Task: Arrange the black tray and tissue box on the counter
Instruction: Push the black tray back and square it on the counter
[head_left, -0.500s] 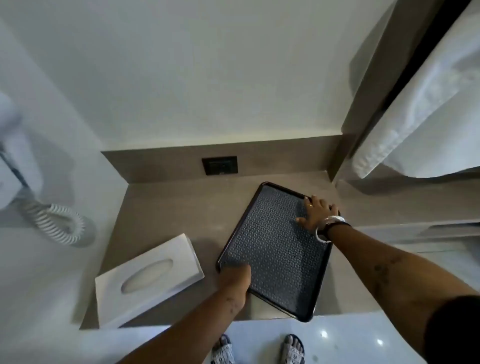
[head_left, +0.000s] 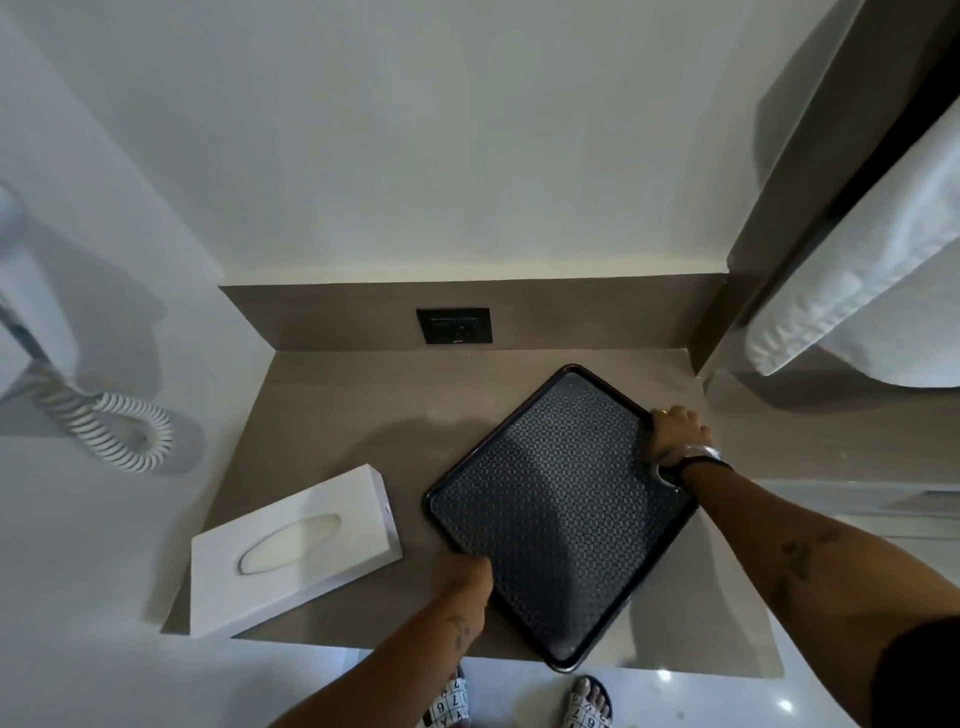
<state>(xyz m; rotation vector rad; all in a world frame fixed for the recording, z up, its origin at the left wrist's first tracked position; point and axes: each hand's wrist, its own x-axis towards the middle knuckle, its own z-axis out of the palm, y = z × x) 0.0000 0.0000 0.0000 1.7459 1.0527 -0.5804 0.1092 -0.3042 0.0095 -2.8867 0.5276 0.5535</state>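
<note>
A black tray (head_left: 558, 514) with a patterned mat lies at an angle on the brown counter (head_left: 343, 410), its near corner over the front edge. My left hand (head_left: 467, 574) grips the tray's near-left rim. My right hand (head_left: 675, 431), with a bracelet at the wrist, holds the far-right rim. A white tissue box (head_left: 291, 551) with an oval slot lies at an angle on the counter's left front, apart from the tray and from both hands.
A black wall socket (head_left: 453, 326) sits in the backsplash behind the tray. A white wall hair dryer with coiled cord (head_left: 111, 426) hangs at left. White towels (head_left: 878, 291) hang at right. My sandalled feet (head_left: 589, 701) stand below the counter edge.
My right hand has shifted from the mat surface outward onto the tray's far-right rim. The tray's angle has turned slightly. My left hand keeps its hold.
</note>
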